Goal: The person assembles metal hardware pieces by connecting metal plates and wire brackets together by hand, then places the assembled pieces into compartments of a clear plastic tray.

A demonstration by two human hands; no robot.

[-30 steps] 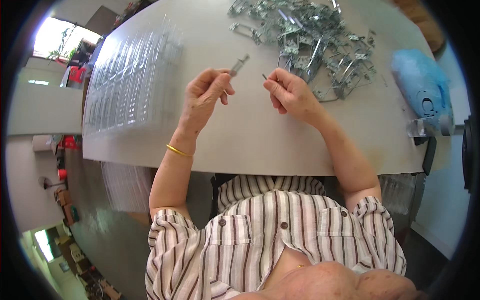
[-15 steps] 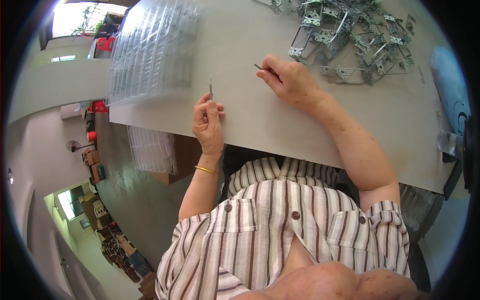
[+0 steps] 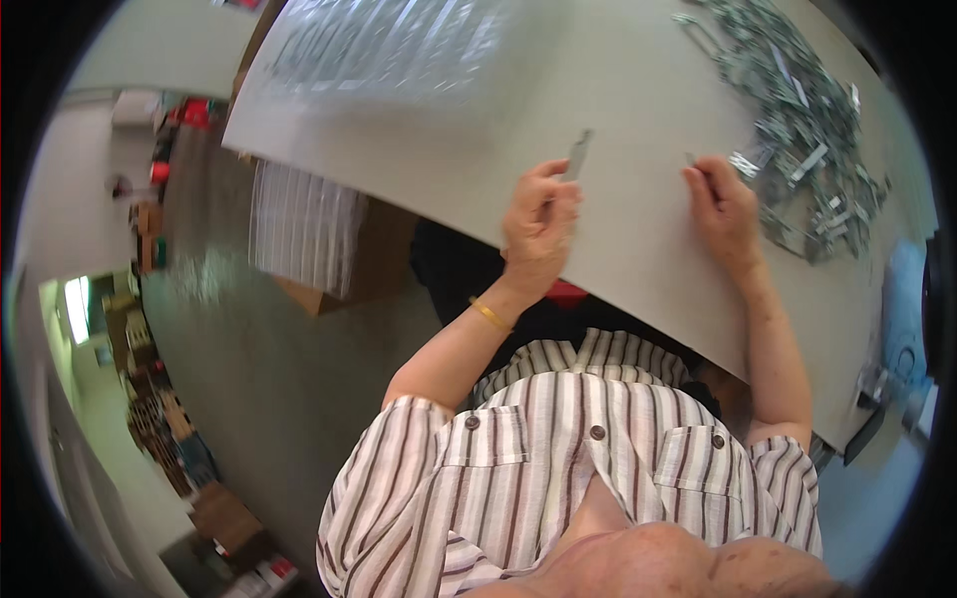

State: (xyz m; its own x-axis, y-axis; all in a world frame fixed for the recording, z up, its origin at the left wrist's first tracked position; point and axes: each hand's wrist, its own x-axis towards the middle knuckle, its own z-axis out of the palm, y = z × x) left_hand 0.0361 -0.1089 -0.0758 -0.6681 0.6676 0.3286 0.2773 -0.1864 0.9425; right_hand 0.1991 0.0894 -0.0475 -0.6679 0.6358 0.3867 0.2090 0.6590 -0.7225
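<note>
My left hand (image 3: 541,217) is raised over the near part of the table, its fingers closed on a small flat grey metal piece (image 3: 578,157) that points up and away from the fingertips. To its right, my right hand (image 3: 726,211) pinches a short thin metal piece (image 3: 690,158) between thumb and forefinger. Only the tip of that piece shows, so its full shape is hidden. The two pieces are apart. A large heap of tangled metal brackets (image 3: 812,164) lies just beyond and to the right of my right hand.
Stacked clear plastic trays (image 3: 384,50) lie at the table's far left. More clear trays (image 3: 304,224) stand on a cardboard box (image 3: 384,249) below the table's edge. A blue plastic bag (image 3: 905,309) is at the right. The pale tabletop (image 3: 628,90) spans between trays and heap.
The view has turned, shifting table, trays and heap. Both hands have moved right relative to my torso, still holding their metal pieces. The left piece now shows more of its flat side.
</note>
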